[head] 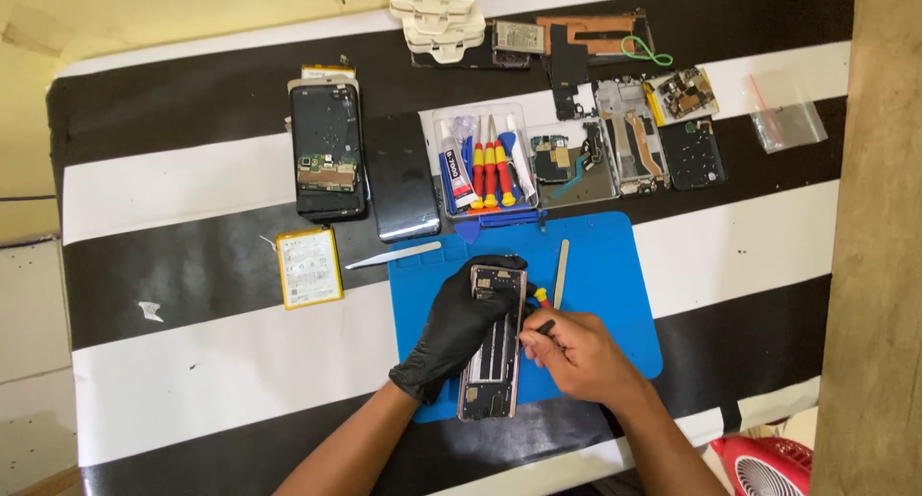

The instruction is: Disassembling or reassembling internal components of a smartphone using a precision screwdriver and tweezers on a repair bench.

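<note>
Meanwhile, gloved left hand (459,325) grips the opened phone (494,342); right hand (576,354) fingers pinch a screwdriver (541,314).

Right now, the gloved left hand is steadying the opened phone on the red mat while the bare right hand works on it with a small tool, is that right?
Not quite: the head view shows the mat is blue, not red. The gloved left hand does steady the opened phone while the bare right hand works with a small tool.
</note>
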